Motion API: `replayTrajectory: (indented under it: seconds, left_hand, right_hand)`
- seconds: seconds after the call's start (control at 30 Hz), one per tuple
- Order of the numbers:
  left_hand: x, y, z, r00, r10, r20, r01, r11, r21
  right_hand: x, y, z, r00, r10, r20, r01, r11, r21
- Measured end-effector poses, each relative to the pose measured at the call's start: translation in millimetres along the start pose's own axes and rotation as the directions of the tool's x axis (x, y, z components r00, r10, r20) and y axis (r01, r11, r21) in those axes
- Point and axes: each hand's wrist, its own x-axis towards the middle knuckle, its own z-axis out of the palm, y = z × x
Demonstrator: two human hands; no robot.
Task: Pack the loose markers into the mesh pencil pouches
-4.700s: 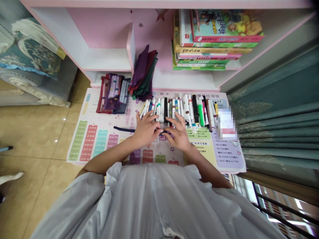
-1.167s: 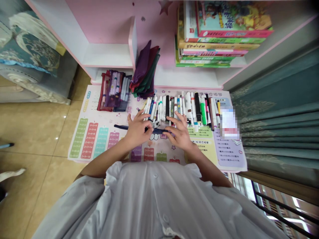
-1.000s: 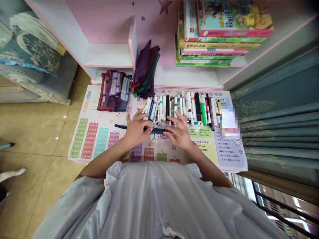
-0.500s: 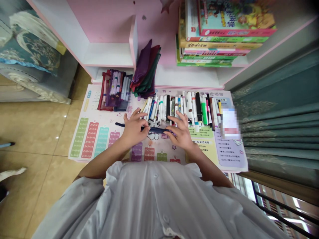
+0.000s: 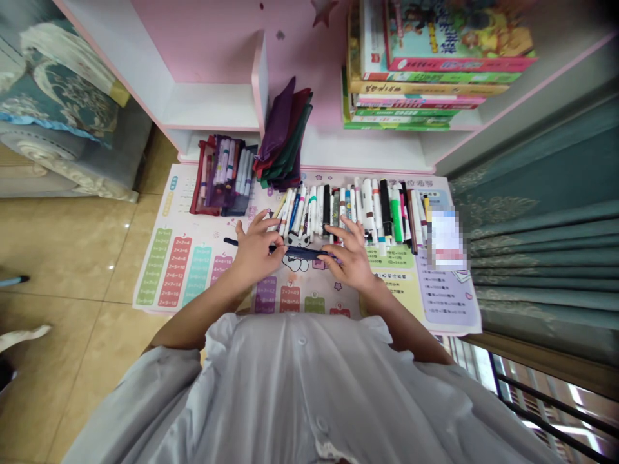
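Observation:
A dark navy zip pouch [image 5: 304,252] is stretched sideways in front of me, seen nearly edge-on. Thumb and index finger of my left hand [image 5: 261,250] pinch along its top edge, the other fingers spread upward. My right hand [image 5: 351,254] grips the right end between thumb and fingers. The pouch's narrow left end [image 5: 232,242] sticks out past my left hand. Just beyond both hands lies a long row of markers [image 5: 320,209], mostly white, with black, green and brown ones among them. My fingertips hide some of their near ends.
Filled mesh pouches of markers [image 5: 225,171] lie at the back left, beside a stack of purple, red and green pouches [image 5: 285,138]. A phone with a lit, blurred screen [image 5: 445,238] rests at the right. Books [image 5: 411,96] are piled on the shelf behind.
My left hand has shifted slightly left along the pouch's top edge. My right hand keeps its hold at the right end.

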Motion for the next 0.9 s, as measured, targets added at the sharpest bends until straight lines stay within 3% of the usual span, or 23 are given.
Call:
replayTrajectory:
  seconds: [0.9]
  left_hand:
    - [-5, -14, -6.2, 0.998, -0.038, -0.047, 0.037, 0.999, -0.022]
  right_hand:
    - [-1, 2, -1, 0.998, 0.039, 0.048, -0.039, 0.999, -0.011]
